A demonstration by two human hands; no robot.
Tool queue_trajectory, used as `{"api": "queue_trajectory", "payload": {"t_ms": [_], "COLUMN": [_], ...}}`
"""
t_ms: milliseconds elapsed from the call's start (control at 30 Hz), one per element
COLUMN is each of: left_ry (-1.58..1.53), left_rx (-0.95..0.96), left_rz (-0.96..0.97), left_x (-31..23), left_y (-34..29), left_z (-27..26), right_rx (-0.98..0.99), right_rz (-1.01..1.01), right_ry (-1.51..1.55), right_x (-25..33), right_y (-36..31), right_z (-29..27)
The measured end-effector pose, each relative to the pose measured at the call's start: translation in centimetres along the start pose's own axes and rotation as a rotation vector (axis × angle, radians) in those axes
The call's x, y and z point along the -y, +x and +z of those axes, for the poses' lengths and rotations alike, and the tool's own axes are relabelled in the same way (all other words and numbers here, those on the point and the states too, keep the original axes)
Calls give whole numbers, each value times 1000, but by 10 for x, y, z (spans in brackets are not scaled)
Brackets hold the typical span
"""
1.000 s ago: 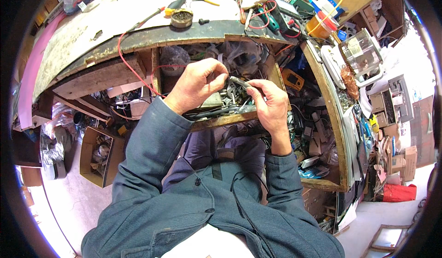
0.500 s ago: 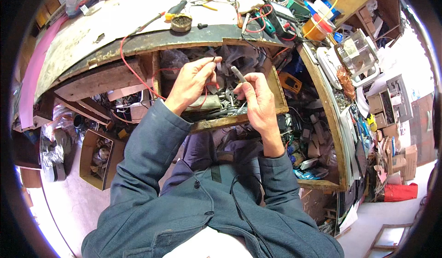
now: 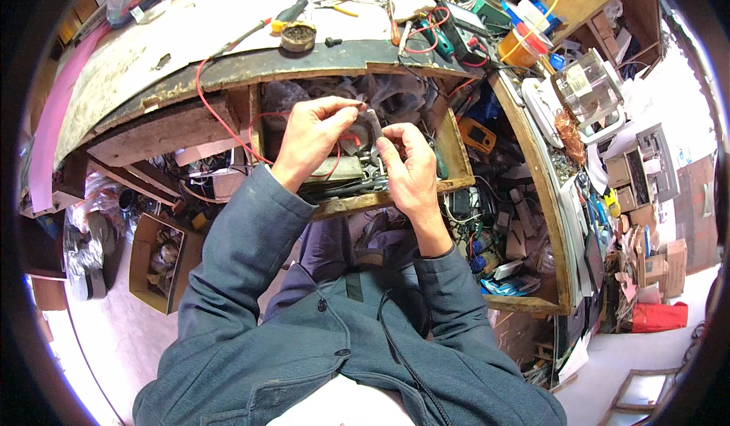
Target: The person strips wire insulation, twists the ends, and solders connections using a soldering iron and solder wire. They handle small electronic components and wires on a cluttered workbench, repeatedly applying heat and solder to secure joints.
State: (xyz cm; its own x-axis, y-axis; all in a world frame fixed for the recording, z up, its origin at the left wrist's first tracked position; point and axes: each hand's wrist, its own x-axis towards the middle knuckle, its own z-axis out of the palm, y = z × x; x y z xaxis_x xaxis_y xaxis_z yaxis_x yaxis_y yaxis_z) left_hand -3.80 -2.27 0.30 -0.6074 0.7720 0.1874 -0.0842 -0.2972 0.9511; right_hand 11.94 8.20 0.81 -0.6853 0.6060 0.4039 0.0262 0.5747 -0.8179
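Over the open wooden drawer (image 3: 357, 204), my left hand (image 3: 312, 139) is closed in a pinch, fingertips on a small dark piece (image 3: 362, 106) too small to name. My right hand (image 3: 411, 169) grips a short grey rod-shaped piece (image 3: 373, 122) between thumb and fingers. The rod's upper end lies close beside the left fingertips; whether it touches the dark piece I cannot tell. A red wire (image 3: 251, 150) runs from the bench into the drawer, passing behind my left hand. Beneath both hands the drawer holds metal tools, clear plastic bags and loose parts.
On the bench (image 3: 190, 31) lie a soldering iron (image 3: 243, 40), a round tin (image 3: 298, 38), yellow-handled pliers (image 3: 338, 8) and tangled wires. To the right, another open drawer (image 3: 564, 274) is cluttered with a yellow meter (image 3: 477, 135) and parts. A cardboard box (image 3: 160, 266) stands at lower left.
My right hand has moved left, bringing the grey rod-shaped piece up to the left fingertips. My left hand has stayed nearly in place.
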Motion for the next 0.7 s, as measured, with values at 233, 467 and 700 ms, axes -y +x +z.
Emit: {"api": "queue_trajectory", "payload": {"t_ms": [233, 467, 700], "left_ry": [22, -23, -111], "left_rx": [5, 31, 73], "left_rz": [-53, -71, -107], "left_x": [-1, 3, 6], "left_y": [0, 2, 2], "left_z": [-2, -2, -5], "right_rx": [-4, 17, 29], "right_rz": [34, 95, 93], "right_ry": [23, 93, 112], "right_x": [2, -6, -1], "right_y": [1, -2, -5], "right_z": [7, 10, 13]}}
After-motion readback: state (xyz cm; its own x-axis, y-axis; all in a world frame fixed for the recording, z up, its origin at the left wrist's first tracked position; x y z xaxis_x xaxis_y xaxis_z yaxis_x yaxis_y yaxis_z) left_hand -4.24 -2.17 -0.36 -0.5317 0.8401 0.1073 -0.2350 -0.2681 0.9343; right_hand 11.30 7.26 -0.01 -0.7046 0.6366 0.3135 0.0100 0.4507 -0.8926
